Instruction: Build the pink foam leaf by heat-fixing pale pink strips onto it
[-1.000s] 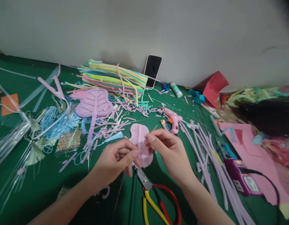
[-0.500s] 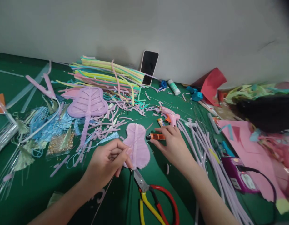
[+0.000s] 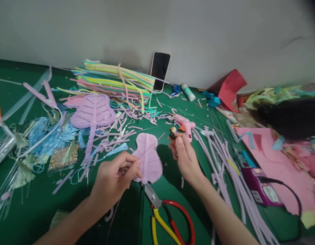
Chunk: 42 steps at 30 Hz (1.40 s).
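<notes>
My left hand [image 3: 119,175] is closed in a pinch on a thin strand [image 3: 160,136]; one end runs up past the purple fuzzy piece and the other hangs toward me. Its fingertips overlap the left edge of that wavy-edged purple piece [image 3: 146,156], and I cannot tell if they touch it. My right hand [image 3: 184,153] is wrapped round a lighter, thumb on top; only the black head [image 3: 172,135] shows, the body being hidden in the fist. Scissors [image 3: 157,203] with one red and one yellow handle lie below the purple piece, blade tips out of sight.
A pink glue gun [image 3: 184,124] lies behind my right hand. A finished-looking purple leaf fan [image 3: 94,110], blue tassels [image 3: 51,136] and purple scraps spread to the left. Pipe cleaner bundles [image 3: 113,80] and a phone [image 3: 160,69] are at the wall. A purple power box [image 3: 261,187] sits right.
My right hand has picked up the orange lighter from the table and turned it upright in its fist. My left hand keeps its pinch, nearly still. The view has shifted slightly.
</notes>
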Tool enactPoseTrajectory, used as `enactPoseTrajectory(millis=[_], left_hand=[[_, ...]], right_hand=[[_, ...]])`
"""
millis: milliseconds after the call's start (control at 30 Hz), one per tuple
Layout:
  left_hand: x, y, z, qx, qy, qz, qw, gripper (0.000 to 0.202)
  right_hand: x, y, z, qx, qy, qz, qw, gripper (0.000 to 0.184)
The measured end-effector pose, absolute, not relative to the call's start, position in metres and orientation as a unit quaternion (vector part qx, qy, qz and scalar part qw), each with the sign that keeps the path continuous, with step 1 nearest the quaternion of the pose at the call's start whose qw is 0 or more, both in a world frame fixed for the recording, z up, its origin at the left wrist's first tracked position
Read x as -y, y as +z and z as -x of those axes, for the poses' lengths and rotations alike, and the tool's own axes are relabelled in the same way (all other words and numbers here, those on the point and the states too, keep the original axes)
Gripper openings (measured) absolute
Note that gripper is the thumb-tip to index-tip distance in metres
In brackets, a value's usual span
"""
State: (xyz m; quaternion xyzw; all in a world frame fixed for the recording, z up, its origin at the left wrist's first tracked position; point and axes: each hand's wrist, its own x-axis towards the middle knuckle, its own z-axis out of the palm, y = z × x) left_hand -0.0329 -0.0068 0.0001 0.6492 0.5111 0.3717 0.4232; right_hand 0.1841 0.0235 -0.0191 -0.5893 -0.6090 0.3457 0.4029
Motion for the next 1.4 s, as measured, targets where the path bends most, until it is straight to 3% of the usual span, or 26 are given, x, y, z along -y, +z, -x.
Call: enactPoseTrajectory(millis=[133,600,733,900,1033,1233,1400], left_hand=[[0.008,-0.002,0.03,-0.513,0.369,-0.674,0.383,0.013],[0.007,0.001,0.026,-0.56,0.344,-0.602,0.454,0.02],[0.005,0.001,0.026,-0.566,0.345,-0.579,0.474,0.021],[0.004,0.003,0.025,-0.582,0.35,-0.549,0.488,0.021],[0.003,0.006,0.024,-0.593,0.357,-0.527,0.494,0.022],[0.002,0.009,0.023,-0.591,0.363,-0.513,0.506,0.022],[0.002,0.007,0.022,-0.581,0.352,-0.515,0.523,0.022]], right_hand=[[-0.021,-0.021,-0.168,0.579,0.427,0.573,0.392,0.058],[-0.026,-0.023,-0.16,0.541,0.475,0.578,0.383,0.059],[-0.027,-0.024,-0.161,0.513,0.536,0.54,0.396,0.056],[-0.028,-0.015,-0.155,0.5,0.564,0.497,0.429,0.036],[-0.027,-0.013,-0.153,0.468,0.596,0.468,0.454,0.034],[-0.026,-0.02,-0.158,0.499,0.562,0.525,0.399,0.06],[-0.026,-0.021,-0.158,0.562,0.456,0.584,0.367,0.057]])
